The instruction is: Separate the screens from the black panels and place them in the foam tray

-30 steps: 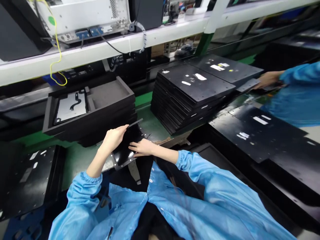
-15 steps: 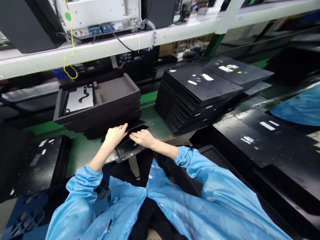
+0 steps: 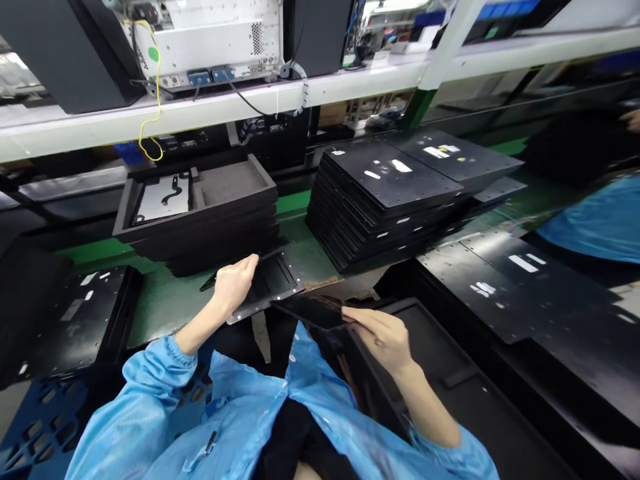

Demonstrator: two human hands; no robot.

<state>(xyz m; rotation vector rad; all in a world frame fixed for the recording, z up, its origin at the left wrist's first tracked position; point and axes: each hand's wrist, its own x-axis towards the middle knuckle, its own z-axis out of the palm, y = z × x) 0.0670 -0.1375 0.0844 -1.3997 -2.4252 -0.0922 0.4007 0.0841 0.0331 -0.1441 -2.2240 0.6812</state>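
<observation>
My left hand point(image 3: 235, 283) grips the far left edge of a shallow black metal frame point(image 3: 273, 280) that lies on the green bench. My right hand point(image 3: 383, 337) has come back toward my body and holds a thin, glossy black panel point(image 3: 315, 311) by its right edge, level, just in front of the frame. Both arms wear blue sleeves.
A stack of black foam trays point(image 3: 200, 207) stands behind the frame. To the right is a tall stack of black metal plates point(image 3: 380, 193). More plates lie at the left point(image 3: 75, 320) and right point(image 3: 510, 273). Another person's blue sleeve point(image 3: 595, 220) shows at the far right. A shelf with equipment point(image 3: 205, 47) runs overhead.
My right hand has pulled back from the frame toward my body, taking the thin black panel with it. My left hand has stayed on the frame's edge.
</observation>
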